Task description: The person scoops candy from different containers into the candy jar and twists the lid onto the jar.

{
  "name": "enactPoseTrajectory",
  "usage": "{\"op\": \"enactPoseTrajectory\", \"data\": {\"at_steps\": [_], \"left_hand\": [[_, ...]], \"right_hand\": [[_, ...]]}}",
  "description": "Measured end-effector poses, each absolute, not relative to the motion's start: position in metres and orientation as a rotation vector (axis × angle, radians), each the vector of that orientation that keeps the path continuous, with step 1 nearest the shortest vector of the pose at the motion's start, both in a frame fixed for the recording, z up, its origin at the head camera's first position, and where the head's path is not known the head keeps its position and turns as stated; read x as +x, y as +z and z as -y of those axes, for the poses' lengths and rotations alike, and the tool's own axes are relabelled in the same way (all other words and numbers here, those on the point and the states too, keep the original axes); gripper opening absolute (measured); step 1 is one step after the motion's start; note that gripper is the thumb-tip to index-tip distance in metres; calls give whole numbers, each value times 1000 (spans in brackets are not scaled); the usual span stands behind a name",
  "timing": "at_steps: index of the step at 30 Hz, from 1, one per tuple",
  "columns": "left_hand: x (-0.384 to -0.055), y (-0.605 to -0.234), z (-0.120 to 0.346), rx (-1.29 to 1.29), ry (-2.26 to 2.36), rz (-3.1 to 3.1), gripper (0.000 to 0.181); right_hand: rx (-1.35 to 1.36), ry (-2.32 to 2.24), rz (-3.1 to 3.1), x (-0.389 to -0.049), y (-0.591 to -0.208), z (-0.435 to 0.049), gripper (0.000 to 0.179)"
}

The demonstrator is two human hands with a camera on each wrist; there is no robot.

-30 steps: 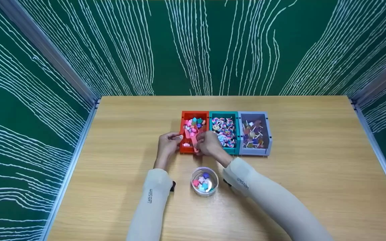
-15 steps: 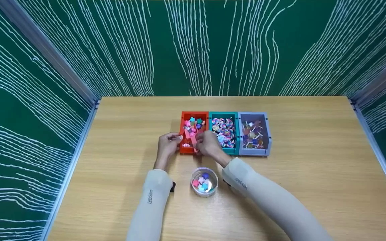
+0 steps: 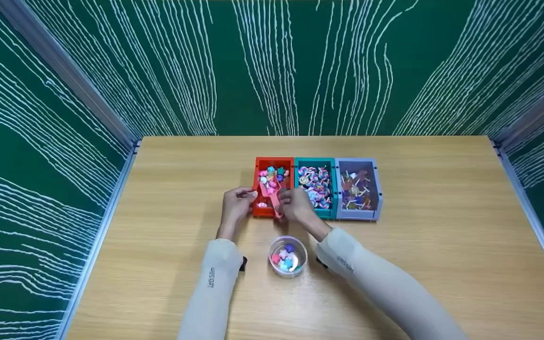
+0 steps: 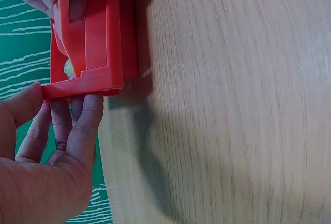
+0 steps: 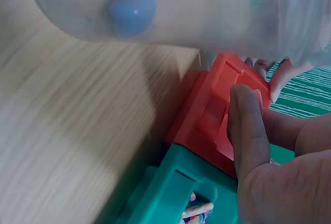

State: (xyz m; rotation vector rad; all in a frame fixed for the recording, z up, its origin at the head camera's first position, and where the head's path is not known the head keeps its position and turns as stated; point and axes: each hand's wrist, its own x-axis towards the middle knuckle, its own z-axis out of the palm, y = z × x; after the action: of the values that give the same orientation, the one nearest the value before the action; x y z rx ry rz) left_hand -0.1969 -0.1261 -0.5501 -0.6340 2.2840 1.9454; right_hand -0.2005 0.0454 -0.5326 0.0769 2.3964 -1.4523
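The left hand (image 3: 237, 205) pinches the left wall of the red bin (image 3: 274, 161) on the table (image 3: 182, 165). In that bin a pink scoop (image 3: 275, 204) lies, handle toward the near side; the right hand (image 3: 296, 205) is at the handle, its grip pinching or merely beside, I cannot tell.

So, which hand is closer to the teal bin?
Right. The right hand overlaps the near left corner of the teal bin in the head view; the left hand pinches the left wall of the red bin, farther away.
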Motion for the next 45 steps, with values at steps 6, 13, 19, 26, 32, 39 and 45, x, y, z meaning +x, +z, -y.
{"op": "enactPoseTrajectory", "data": {"at_steps": [6, 13, 19, 26, 32, 39, 45], "left_hand": [[-197, -550, 126, -633, 1952, -2293, 22], [-197, -551, 127, -632, 1934, -2291, 22], [-197, -550, 126, -625, 1950, -2290, 21], [-197, -552, 126, -617, 1970, -2287, 23], [-197, -552, 125, -621, 1977, -2283, 22], [-196, -553, 125, -625, 1971, -2282, 22], [-197, -553, 125, -643, 1966, -2274, 22]], "right_hand": [[131, -1527, -2306, -196, -533, -51, 27], [124, -1568, -2266, -190, -533, -60, 29], [163, -1610, -2206, -187, -534, -66, 31], [171, -1630, -2191, -182, -532, -73, 33], [136, -1792, -2021, -178, -533, -81, 34], [136, -1782, -1983, -174, -527, -87, 33], [106, -1765, -2003, -170, -524, -93, 36]]}}
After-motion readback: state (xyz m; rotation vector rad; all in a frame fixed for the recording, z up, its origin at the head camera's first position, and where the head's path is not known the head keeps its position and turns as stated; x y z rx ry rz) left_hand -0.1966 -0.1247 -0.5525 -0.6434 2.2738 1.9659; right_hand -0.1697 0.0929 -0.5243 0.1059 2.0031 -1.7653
